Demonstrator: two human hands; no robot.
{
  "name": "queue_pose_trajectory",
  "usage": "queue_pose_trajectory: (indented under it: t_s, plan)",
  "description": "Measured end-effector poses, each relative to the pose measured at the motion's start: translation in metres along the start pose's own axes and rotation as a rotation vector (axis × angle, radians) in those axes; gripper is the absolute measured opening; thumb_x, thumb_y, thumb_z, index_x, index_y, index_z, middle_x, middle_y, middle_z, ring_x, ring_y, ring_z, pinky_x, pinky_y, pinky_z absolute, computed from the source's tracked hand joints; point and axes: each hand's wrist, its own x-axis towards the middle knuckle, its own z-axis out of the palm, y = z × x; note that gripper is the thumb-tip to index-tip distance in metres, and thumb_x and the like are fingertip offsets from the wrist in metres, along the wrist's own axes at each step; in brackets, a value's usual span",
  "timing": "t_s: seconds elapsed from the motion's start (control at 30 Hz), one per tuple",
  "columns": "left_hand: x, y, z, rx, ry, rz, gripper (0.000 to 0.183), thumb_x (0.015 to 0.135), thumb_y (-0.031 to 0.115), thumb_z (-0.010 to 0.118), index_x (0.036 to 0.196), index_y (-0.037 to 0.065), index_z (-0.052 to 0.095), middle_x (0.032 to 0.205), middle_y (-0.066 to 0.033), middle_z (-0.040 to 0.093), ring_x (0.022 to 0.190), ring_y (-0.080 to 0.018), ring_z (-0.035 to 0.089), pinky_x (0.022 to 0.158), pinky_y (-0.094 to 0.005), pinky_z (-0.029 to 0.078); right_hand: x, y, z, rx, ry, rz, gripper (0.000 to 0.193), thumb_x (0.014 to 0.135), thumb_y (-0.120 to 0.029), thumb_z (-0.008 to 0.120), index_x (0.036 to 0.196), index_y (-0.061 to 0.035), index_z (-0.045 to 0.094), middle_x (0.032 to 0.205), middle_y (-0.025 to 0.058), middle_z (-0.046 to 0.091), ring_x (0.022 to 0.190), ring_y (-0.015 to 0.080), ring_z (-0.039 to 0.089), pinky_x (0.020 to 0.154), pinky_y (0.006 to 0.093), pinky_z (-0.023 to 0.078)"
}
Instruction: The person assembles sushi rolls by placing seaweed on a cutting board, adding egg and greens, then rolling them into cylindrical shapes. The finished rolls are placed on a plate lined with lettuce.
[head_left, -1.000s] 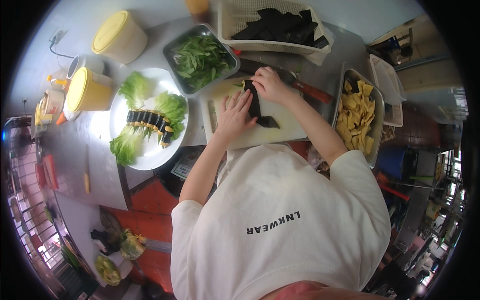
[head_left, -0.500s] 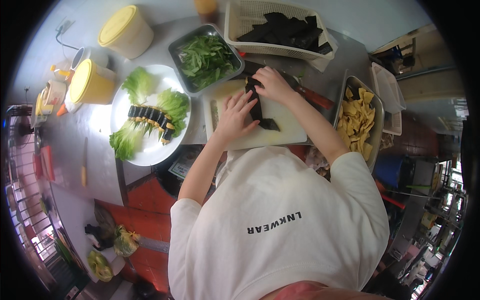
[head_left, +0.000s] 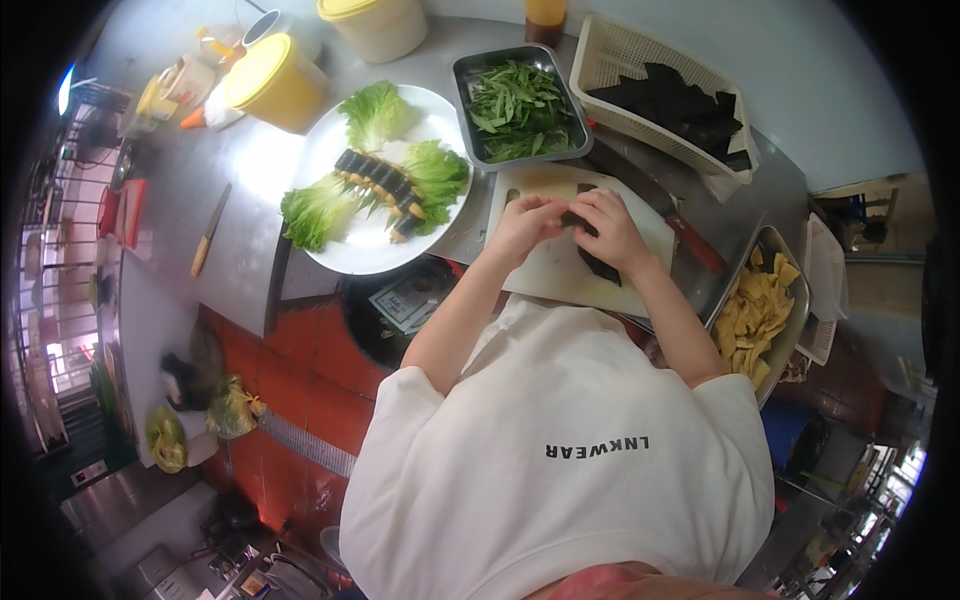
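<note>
My left hand (head_left: 532, 226) and my right hand (head_left: 612, 232) meet over a white cutting board (head_left: 645, 225). Between their closed fingertips is a dark seaweed strip (head_left: 598, 266), apparently partly rolled up, its lower end hanging toward the board's near edge. My fingers hide most of the rolled part and whatever is inside. Left of the board, a white plate (head_left: 335, 255) carries lettuce leaves (head_left: 432, 180) and a row of small seaweed rolls (head_left: 378, 180) with yellowish ends.
Behind the board stand a metal tray (head_left: 468, 118) of green leaves and a white basket (head_left: 590, 60) of seaweed sheets. To the right lie a brown-handled knife (head_left: 700, 246) and a tray of yellow strips (head_left: 758, 315). Yellow-lidded tubs (head_left: 275, 85) and another knife (head_left: 208, 240) are at left.
The view has turned, shifting the table rightward in the picture. My left hand, earlier spread over the strip, has closed its fingers. Both hands are now together at the strip.
</note>
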Motion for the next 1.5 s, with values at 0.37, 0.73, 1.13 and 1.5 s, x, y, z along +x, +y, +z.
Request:
queue_pose_trajectory:
  t_s: [0.37, 0.73, 1.13, 1.5]
  plan:
    - [-0.005, 0.135, -0.256, 0.304, 0.783, 0.780, 0.021, 0.085, 0.010, 0.071, 0.100, -0.002, 0.064, 0.088, -0.0059, 0.066, 0.070, -0.0100, 0.059, 0.066, -0.0231, 0.050, -0.053, 0.012, 0.003, 0.006, 0.098, 0.282, 0.033, 0.076, -0.007, 0.069, 0.108, -0.0058, 0.063, 0.106, 0.0105, 0.059, 0.102, 0.0307, 0.053, 0.091, 0.0395, 0.043]
    - [0.012, 0.137, -0.171, 1.484, 1.003, 1.267, 0.023, 0.086, 0.016, 0.060, 0.108, 0.010, 0.065, 0.121, -0.0099, 0.058, 0.111, -0.0298, 0.051, 0.095, -0.0461, 0.036, -0.076, -0.017, -0.002, -0.036, 0.013, 0.412, 0.035, 0.065, -0.025, 0.079, 0.087, -0.0054, 0.058, 0.102, 0.0114, 0.051, 0.104, 0.0313, 0.047, 0.091, 0.0411, 0.040]
    - [-0.009, -0.020, 0.015, 1.213, -0.313, 0.992, 0.029, 0.074, -0.007, 0.059, 0.100, 0.005, 0.065, 0.098, -0.0083, 0.064, 0.092, -0.0286, 0.057, 0.082, -0.0388, 0.043, -0.092, -0.024, -0.018, 0.187, -0.185, 0.631, 0.022, 0.070, -0.009, 0.071, 0.088, -0.0081, 0.057, 0.099, 0.0087, 0.055, 0.102, 0.0266, 0.051, 0.087, 0.0352, 0.042]
    - [0.014, -0.024, 0.010, 1.494, -0.227, 0.993, 0.026, 0.083, 0.016, 0.062, 0.107, 0.007, 0.067, 0.112, -0.0082, 0.062, 0.102, -0.0286, 0.055, 0.088, -0.0406, 0.040, -0.098, -0.048, 0.011, -0.071, -0.081, 0.098, 0.035, 0.075, -0.003, 0.060, 0.109, -0.0115, 0.061, 0.098, 0.0016, 0.059, 0.097, 0.0197, 0.055, 0.088, 0.0350, 0.041]
